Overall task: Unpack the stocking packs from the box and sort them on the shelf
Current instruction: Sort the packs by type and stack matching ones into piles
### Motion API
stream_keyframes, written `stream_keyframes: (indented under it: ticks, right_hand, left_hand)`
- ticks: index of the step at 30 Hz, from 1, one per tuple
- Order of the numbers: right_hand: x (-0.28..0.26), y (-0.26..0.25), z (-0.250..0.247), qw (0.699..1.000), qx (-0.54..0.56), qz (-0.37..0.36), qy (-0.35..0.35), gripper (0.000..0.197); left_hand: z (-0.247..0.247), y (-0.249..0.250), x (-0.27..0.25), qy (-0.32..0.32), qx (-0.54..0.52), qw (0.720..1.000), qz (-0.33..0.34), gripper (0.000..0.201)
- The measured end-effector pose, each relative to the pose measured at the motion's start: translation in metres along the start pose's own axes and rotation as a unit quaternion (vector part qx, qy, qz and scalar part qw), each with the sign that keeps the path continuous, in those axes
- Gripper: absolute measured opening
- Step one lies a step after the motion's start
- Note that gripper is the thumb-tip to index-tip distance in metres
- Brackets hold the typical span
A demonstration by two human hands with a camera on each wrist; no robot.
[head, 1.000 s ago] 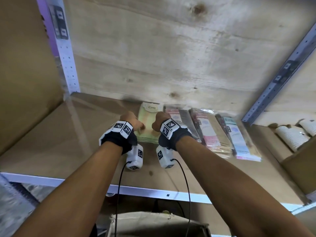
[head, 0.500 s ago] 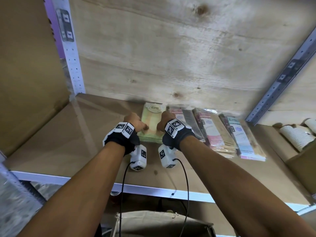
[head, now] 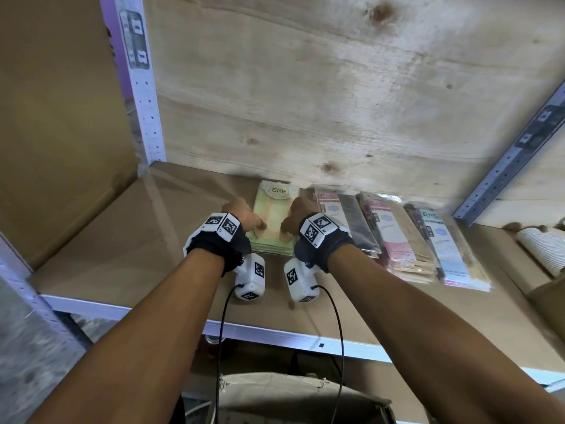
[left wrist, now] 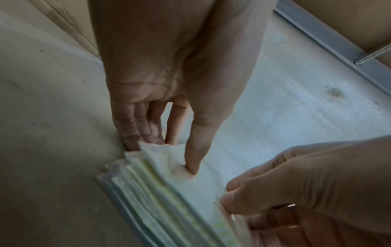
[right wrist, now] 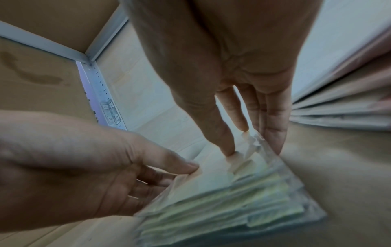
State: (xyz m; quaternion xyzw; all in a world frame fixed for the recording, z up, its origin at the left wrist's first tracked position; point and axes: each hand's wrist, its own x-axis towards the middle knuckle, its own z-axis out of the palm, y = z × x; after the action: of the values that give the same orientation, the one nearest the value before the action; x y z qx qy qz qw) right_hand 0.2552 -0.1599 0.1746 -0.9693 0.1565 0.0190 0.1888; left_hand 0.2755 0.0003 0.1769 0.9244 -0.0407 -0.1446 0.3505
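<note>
A stack of green stocking packs [head: 273, 221] lies on the brown shelf board [head: 122, 240], close to the plywood back wall. My left hand [head: 244, 213] grips its left near corner. My right hand [head: 296, 215] grips its right near corner. In the left wrist view my left thumb presses on the top pack [left wrist: 173, 192] while the fingers [left wrist: 135, 138] lie against the stack's side. In the right wrist view my right hand [right wrist: 251, 143] likewise holds the stack [right wrist: 232, 200], thumb on top and fingers down the side.
Right of the green stack lie three more rows of packs: dark-and-pink [head: 345, 221], pink [head: 394, 240] and blue [head: 443, 252]. White ribbed items [head: 541, 249] sit at the far right. A cardboard panel [head: 61, 133] bounds the left, and an open cardboard box [head: 290, 396] stands below the shelf's front rail [head: 122, 310].
Both hands stay on the green stack's near corners. Only the head view has shifted a little.
</note>
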Motion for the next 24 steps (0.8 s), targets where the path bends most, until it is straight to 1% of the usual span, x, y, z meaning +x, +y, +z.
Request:
stream_keyframes:
  ticks: [8, 12, 15, 16, 17, 19, 20, 21, 23, 24]
  right_hand:
    - [0.014, -0.010, 0.000, 1.000, -0.012, 0.006, 0.002, 0.034]
    - [0.012, -0.012, 0.004, 0.999, -0.046, 0.002, 0.016, 0.034]
    - [0.008, -0.013, -0.004, 0.999, -0.046, -0.006, -0.009, 0.029]
    - [0.005, -0.012, -0.009, 0.999, -0.047, -0.015, -0.020, 0.034]
    - [0.002, -0.010, -0.016, 0.998, -0.045, -0.026, -0.026, 0.044]
    - [-0.009, -0.002, -0.037, 0.998, -0.011, -0.057, -0.006, 0.057]
    - [-0.017, 0.004, -0.050, 0.997, 0.021, -0.069, 0.012, 0.058]
    - [-0.025, 0.010, -0.064, 0.995, 0.061, -0.074, 0.033, 0.055]
    - [-0.039, 0.028, -0.091, 0.986, 0.134, -0.070, 0.077, 0.044]
    - [-0.045, 0.039, -0.103, 0.981, 0.156, -0.060, 0.097, 0.038]
  left_hand:
    - [-0.001, -0.001, 0.007, 0.020, -0.019, 1.000, -0.005, 0.048]
    - [0.000, 0.003, 0.007, 0.026, 0.005, 1.000, -0.009, 0.051]
    - [0.000, 0.005, 0.006, 0.034, 0.017, 0.999, -0.016, 0.052]
    - [-0.001, 0.005, 0.006, 0.034, 0.017, 0.999, -0.019, 0.052]
    - [-0.001, 0.005, 0.006, 0.035, 0.012, 0.999, -0.021, 0.053]
    - [-0.003, 0.010, 0.005, 0.040, -0.021, 0.999, -0.030, 0.060]
    - [-0.005, 0.014, 0.003, 0.050, -0.044, 0.997, -0.033, 0.063]
    - [-0.007, 0.020, -0.001, 0.074, -0.052, 0.996, -0.027, 0.063]
    - [-0.009, 0.038, -0.011, 0.149, 0.000, 0.989, 0.007, 0.056]
    - [-0.007, 0.049, -0.018, 0.177, 0.025, 0.983, 0.037, 0.055]
